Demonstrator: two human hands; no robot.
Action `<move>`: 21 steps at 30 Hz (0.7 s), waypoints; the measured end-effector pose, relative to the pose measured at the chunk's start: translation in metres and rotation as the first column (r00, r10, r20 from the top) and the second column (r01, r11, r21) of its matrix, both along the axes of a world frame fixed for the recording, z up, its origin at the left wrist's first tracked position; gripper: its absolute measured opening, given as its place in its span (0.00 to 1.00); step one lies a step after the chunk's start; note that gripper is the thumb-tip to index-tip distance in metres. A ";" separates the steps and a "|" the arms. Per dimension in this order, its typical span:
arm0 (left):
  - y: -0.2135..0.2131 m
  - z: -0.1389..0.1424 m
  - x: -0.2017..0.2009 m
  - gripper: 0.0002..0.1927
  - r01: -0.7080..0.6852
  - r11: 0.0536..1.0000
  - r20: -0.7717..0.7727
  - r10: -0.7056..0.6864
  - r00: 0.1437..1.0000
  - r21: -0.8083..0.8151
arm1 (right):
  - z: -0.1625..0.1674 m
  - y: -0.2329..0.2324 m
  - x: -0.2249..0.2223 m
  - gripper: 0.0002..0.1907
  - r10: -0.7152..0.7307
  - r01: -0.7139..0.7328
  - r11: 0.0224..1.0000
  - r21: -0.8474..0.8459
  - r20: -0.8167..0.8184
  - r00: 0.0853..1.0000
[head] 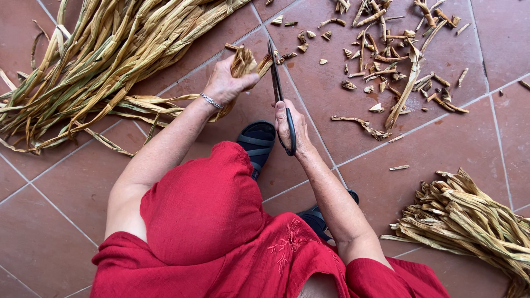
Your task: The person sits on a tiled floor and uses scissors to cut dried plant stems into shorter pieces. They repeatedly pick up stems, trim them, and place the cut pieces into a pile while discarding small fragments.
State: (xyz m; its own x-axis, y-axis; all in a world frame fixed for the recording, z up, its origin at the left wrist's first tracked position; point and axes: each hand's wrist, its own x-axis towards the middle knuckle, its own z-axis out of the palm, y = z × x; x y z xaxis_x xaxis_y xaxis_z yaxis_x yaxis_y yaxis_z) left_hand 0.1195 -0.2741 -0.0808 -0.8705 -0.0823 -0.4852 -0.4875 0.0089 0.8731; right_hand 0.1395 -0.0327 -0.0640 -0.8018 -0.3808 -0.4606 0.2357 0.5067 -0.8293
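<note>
Terracotta tile floor (386,182) carries everything; no counter in view. Large loose heap of long dried yellow-green plant leaves (110,49) spreads across upper left, its stalk ends running toward the middle. Second, smaller pile of trimmed tan leaf bundles (469,221) lies at lower right, well apart from the heap. Scatter of short brown cut-off leaf scraps (386,60) covers the tiles at upper right.

Person in red cloth garment (210,221) sits over the work, dark sandals (256,140) on the floor between the arms.

Left hand (226,83), silver bracelet at the wrist, is closed in a fist around a bunch of leaf ends (243,62); the stubby tips stick out above the thumb, and the rest of the bunch trails back to the left heap. Right hand (287,124) is wrapped round the loops of long dark-handled scissors (276,77), blades pointing away from the body and standing just beside the held tips. Blades look nearly together; whether they touch the leaves I cannot tell.

Judgement: step in hand is trimming the ragged ends off the gripped bunch. Next move likely calls for setting the tips squarely between the blades, holding the bunch tight so it does not splay, and keeping the left thumb clear of the cut
</note>
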 end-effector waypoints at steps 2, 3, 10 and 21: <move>0.000 0.001 -0.007 0.13 -0.013 0.997 -0.039 0.010 0.999 -0.079 | 0.003 -0.001 0.001 0.40 0.015 -0.015 1.000 0.000 -0.012 1.000; 0.000 0.000 -0.010 0.12 -0.021 0.993 -0.059 0.014 0.998 -0.119 | 0.004 -0.002 0.002 0.41 0.031 -0.031 1.000 0.006 -0.022 0.999; 0.005 0.001 -0.017 0.11 -0.143 0.975 0.023 0.141 0.990 0.173 | 0.010 -0.008 0.004 0.43 0.030 -0.027 0.999 -0.039 0.078 0.996; 0.003 -0.001 -0.013 0.12 -0.112 0.975 0.082 0.098 0.992 0.189 | 0.005 -0.010 0.012 0.39 0.051 -0.038 0.996 0.077 -0.166 0.985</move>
State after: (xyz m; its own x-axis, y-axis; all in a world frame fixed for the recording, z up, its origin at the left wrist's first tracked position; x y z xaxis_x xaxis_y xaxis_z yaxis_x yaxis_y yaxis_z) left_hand 0.1067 -0.2710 -0.0819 -0.8243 -0.0701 -0.5617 -0.5381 -0.2113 0.8160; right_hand 0.1518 -0.0425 -0.0588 -0.8530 -0.3880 -0.3492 0.0724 0.5745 -0.8153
